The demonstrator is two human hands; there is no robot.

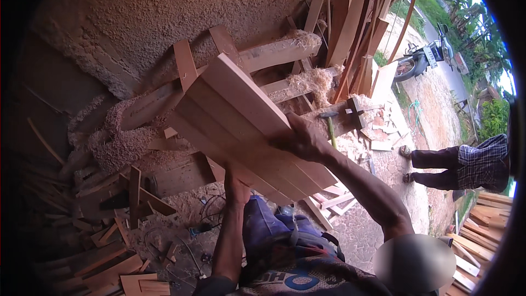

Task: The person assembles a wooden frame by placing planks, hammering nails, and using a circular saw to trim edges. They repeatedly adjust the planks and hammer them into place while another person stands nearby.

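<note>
In front of me, a set of pale wooden boards (235,126) lies side by side at a slant. Whether they are joined or loose, I cannot tell. My right hand (302,138) is closed over the upper right edge, its fingers partly hidden. At the lower left edge, my left hand (236,187) grips from beneath, with its fingers mostly out of sight behind the wood. Beyond the boards, a workbench of heavy timber beams (279,55) is strewn with wood shavings (309,85). A hammer (330,126) with a greenish handle rests on the bench, right of the boards.
Long planks (348,22) lean at the back. Wood offcuts (112,260) lie piled at lower left, and stacked boards (476,230) at lower right. Another person (466,164) stands at the right. A motorcycle (424,60) is parked outside. A cable (189,255) crosses the floor.
</note>
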